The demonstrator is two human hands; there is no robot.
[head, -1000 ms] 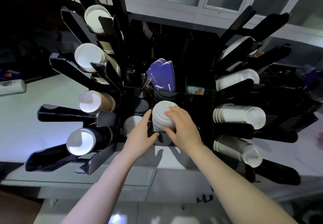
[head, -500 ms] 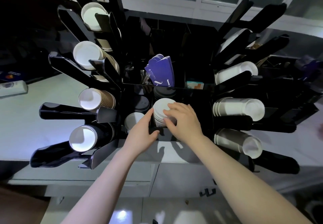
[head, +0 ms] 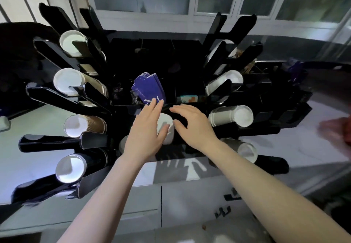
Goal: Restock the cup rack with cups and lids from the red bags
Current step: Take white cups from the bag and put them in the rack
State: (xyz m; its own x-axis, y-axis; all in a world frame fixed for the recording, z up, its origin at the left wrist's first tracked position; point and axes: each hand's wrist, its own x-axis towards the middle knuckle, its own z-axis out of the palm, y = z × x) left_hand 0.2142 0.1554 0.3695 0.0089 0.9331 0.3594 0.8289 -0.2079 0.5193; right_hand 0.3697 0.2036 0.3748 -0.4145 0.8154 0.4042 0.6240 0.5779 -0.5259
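Observation:
A black cup rack point(head: 62, 140) stands on the counter, with cup stacks lying in slanted holders on both sides. In its middle front compartment sits a stack of white lids point(head: 167, 128). My left hand point(head: 146, 132) lies flat over the left side of the stack, fingers spread, thumb on its top. Just to the right hovers my right hand point(head: 193, 127), fingers apart, apart from the lids and holding nothing. The red bags are out of sight.
Brown and white paper cups point(head: 85, 125) fill the left holders, white cups point(head: 231, 117) the right ones. Purple sleeves point(head: 150, 89) stand in a rear compartment. A blurred reddish shape point(head: 336, 130) sits at the right edge. White cabinet doors point(head: 180, 204) are below the counter.
Both hands gripped the lid stack earlier. Now they have let go and opened; the left hand rests over it and the right has drawn slightly away. The stack sits lower in the compartment.

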